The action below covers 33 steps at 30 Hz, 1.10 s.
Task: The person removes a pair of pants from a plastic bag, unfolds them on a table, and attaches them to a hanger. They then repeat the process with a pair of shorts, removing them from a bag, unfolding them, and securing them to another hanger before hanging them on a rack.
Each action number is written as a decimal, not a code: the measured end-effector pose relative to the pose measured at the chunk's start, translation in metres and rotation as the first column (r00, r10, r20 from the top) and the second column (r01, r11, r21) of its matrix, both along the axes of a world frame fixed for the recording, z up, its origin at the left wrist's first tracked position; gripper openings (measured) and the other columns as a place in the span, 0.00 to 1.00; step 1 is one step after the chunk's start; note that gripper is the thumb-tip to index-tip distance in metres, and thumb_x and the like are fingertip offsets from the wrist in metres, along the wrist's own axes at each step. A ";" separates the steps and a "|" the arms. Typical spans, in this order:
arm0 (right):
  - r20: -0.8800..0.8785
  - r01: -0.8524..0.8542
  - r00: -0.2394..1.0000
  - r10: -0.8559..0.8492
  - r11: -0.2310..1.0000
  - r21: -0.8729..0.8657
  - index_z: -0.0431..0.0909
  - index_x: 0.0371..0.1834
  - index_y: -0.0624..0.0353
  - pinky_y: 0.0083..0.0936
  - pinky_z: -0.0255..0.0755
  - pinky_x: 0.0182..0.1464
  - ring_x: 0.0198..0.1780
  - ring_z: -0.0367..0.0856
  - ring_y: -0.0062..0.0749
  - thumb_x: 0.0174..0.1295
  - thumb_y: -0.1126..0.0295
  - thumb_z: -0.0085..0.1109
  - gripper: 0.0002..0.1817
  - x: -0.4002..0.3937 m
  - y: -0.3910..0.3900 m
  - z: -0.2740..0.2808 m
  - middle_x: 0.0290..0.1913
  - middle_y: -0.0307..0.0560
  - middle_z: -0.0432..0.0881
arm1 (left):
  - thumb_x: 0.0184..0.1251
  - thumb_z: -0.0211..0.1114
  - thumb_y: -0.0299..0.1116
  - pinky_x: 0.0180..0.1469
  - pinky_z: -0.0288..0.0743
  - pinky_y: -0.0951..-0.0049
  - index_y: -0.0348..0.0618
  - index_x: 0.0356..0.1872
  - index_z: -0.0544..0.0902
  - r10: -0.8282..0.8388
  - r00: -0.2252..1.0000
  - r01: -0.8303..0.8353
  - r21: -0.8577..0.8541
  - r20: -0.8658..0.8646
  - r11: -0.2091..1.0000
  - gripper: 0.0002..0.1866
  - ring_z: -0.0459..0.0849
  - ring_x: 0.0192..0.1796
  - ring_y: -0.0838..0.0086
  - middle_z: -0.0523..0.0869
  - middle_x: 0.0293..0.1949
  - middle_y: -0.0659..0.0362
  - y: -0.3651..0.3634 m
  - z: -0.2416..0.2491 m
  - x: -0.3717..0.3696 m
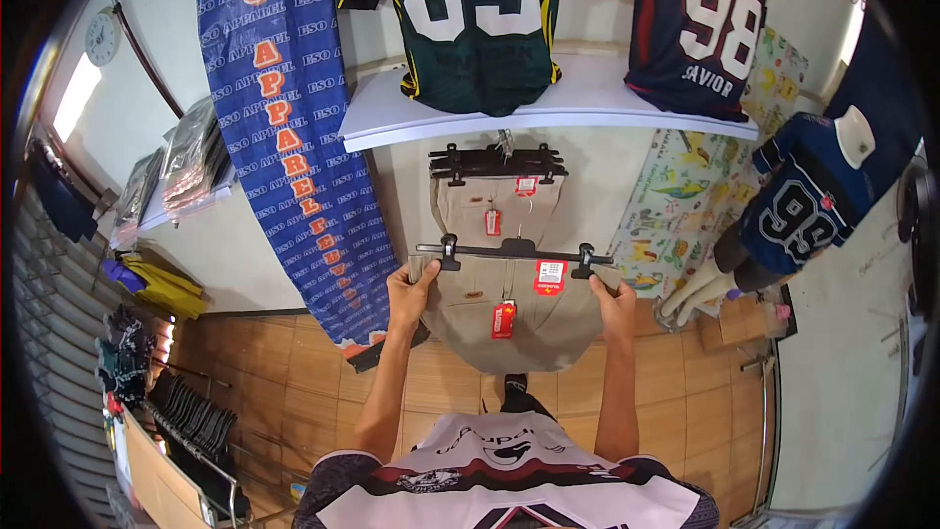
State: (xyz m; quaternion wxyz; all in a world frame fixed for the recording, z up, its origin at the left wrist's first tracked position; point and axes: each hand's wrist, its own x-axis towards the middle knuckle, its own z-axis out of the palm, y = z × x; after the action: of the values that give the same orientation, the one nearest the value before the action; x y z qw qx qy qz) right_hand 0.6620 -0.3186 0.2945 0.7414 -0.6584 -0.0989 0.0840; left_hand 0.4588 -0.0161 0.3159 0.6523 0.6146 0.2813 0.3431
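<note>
Khaki trousers (460,318) hang in front of me by the waistband from a black clip hanger (514,253). My left hand (411,296) is closed on the left end of the waistband, its thumb beside the left clip (449,253). At the other end, my right hand (615,309) pinches the waistband just below the right clip (586,262). A white-and-red label (550,277) and a red hang tag (503,320) show on the front. The fingers behind the cloth are hidden.
More khaki trousers (460,201) hang on a rail under a white shelf (587,120). Sports jerseys (480,20) stand on that shelf. A blue banner (284,137) is at left, a dressed mannequin (798,206) at right. Several black hangers (191,416) fill a rack at lower left.
</note>
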 end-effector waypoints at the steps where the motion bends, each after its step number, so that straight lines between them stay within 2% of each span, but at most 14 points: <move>1: -0.028 -0.028 0.999 0.029 1.000 0.013 0.87 0.49 0.66 0.21 0.74 0.49 0.43 0.82 0.19 0.64 0.71 0.73 0.14 0.018 0.007 0.000 0.44 0.38 0.89 | 0.69 0.76 0.36 0.27 0.59 0.79 0.43 0.30 0.87 0.023 1.000 -0.023 -0.001 -0.005 1.000 0.10 0.67 0.25 0.89 0.77 0.23 0.74 0.006 -0.003 0.015; 5: -0.033 -0.078 0.997 0.077 0.996 -0.038 0.86 0.49 0.66 0.21 0.75 0.48 0.43 0.82 0.20 0.64 0.70 0.73 0.14 0.081 0.043 0.000 0.44 0.39 0.89 | 0.66 0.78 0.37 0.32 0.69 0.80 0.36 0.37 0.91 0.105 0.994 -0.105 0.006 0.015 0.994 0.12 0.74 0.29 0.87 0.86 0.29 0.68 0.034 -0.014 0.068; 9: -0.119 -0.139 0.983 0.137 0.990 -0.002 0.86 0.49 0.66 0.21 0.76 0.45 0.42 0.83 0.20 0.64 0.70 0.73 0.14 0.126 0.076 0.000 0.44 0.41 0.89 | 0.65 0.78 0.39 0.33 0.71 0.79 0.36 0.38 0.91 0.181 0.983 -0.180 0.023 -0.036 0.983 0.14 0.76 0.29 0.86 0.87 0.29 0.67 0.058 -0.025 0.105; 13: -0.108 -0.150 0.983 0.149 0.989 -0.005 0.86 0.48 0.67 0.22 0.76 0.45 0.41 0.83 0.21 0.64 0.69 0.74 0.14 0.158 0.100 -0.029 0.43 0.42 0.89 | 0.66 0.78 0.39 0.33 0.71 0.79 0.36 0.37 0.91 0.231 0.972 -0.231 0.021 -0.046 0.973 0.14 0.77 0.30 0.86 0.87 0.30 0.67 0.073 -0.032 0.127; 18: -0.152 -0.147 0.978 0.146 0.989 0.003 0.86 0.48 0.69 0.24 0.76 0.45 0.41 0.83 0.22 0.64 0.69 0.73 0.15 0.170 0.112 -0.046 0.43 0.43 0.90 | 0.67 0.77 0.39 0.33 0.71 0.79 0.36 0.37 0.91 0.244 0.965 -0.240 0.048 -0.097 0.970 0.13 0.77 0.31 0.87 0.87 0.30 0.67 0.082 -0.050 0.139; 21: -0.141 -0.180 0.973 0.182 0.983 0.024 0.86 0.50 0.69 0.24 0.76 0.47 0.43 0.83 0.23 0.65 0.69 0.72 0.15 0.173 0.113 -0.058 0.45 0.44 0.89 | 0.68 0.76 0.38 0.36 0.74 0.79 0.38 0.40 0.91 0.231 0.965 -0.222 0.081 -0.123 0.972 0.12 0.80 0.33 0.86 0.89 0.34 0.66 0.085 -0.065 0.139; 24: -0.139 -0.174 0.974 0.176 0.984 0.029 0.85 0.51 0.68 0.23 0.76 0.50 0.46 0.83 0.23 0.65 0.70 0.72 0.16 0.174 0.117 -0.068 0.47 0.45 0.89 | 0.68 0.76 0.39 0.37 0.74 0.79 0.38 0.42 0.91 0.229 0.970 -0.223 0.078 -0.081 0.972 0.13 0.79 0.34 0.86 0.89 0.35 0.67 0.089 -0.081 0.145; 27: -0.029 -0.212 0.977 0.212 0.977 -0.030 0.82 0.54 0.68 0.23 0.76 0.53 0.49 0.84 0.25 0.67 0.70 0.70 0.17 0.183 0.117 -0.086 0.49 0.46 0.88 | 0.68 0.76 0.37 0.38 0.75 0.77 0.37 0.45 0.89 0.238 0.969 -0.231 0.109 -0.059 0.967 0.14 0.80 0.37 0.85 0.90 0.37 0.65 0.094 -0.099 0.149; 30: -0.069 -0.090 0.994 0.087 0.995 -0.049 0.84 0.52 0.67 0.24 0.76 0.50 0.49 0.84 0.26 0.65 0.63 0.72 0.19 0.181 0.110 -0.127 0.49 0.48 0.88 | 0.69 0.75 0.36 0.42 0.77 0.75 0.30 0.46 0.87 0.421 0.901 -0.359 0.362 -0.107 0.860 0.16 0.83 0.41 0.80 0.89 0.39 0.58 0.096 -0.151 0.137; 31: -0.043 -0.125 0.992 0.119 0.974 -0.190 0.81 0.55 0.68 0.28 0.75 0.56 0.51 0.84 0.33 0.67 0.64 0.69 0.20 0.186 0.101 -0.164 0.50 0.52 0.87 | 0.69 0.73 0.38 0.45 0.80 0.67 0.30 0.42 0.86 0.456 0.811 -0.258 0.475 -0.367 0.841 0.16 0.89 0.45 0.67 0.90 0.42 0.48 0.089 -0.156 0.121; 32: -0.021 -0.152 0.988 0.154 0.932 -0.328 0.78 0.57 0.69 0.32 0.75 0.61 0.54 0.85 0.40 0.69 0.65 0.65 0.20 0.188 0.086 -0.211 0.52 0.56 0.87 | 0.68 0.72 0.41 0.46 0.81 0.62 0.33 0.41 0.86 0.421 0.694 0.024 0.603 -0.585 0.798 0.17 0.89 0.46 0.61 0.90 0.43 0.45 0.106 -0.223 0.096; 33: -0.030 -0.107 0.994 0.108 0.832 -0.545 0.79 0.55 0.69 0.36 0.74 0.62 0.55 0.84 0.43 0.70 0.62 0.63 0.20 0.180 0.070 -0.265 0.52 0.58 0.87 | 0.67 0.70 0.44 0.46 0.81 0.58 0.36 0.39 0.86 0.436 0.548 0.317 0.660 -0.714 0.681 0.17 0.89 0.46 0.55 0.89 0.43 0.42 0.121 -0.286 0.073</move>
State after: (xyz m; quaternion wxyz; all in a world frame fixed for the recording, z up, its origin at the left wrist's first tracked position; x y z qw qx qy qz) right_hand 0.8421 -0.2487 0.0294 0.5174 -0.8356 -0.1083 0.1495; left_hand 0.5316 0.1050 0.0295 0.1213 0.8936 0.4168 0.1145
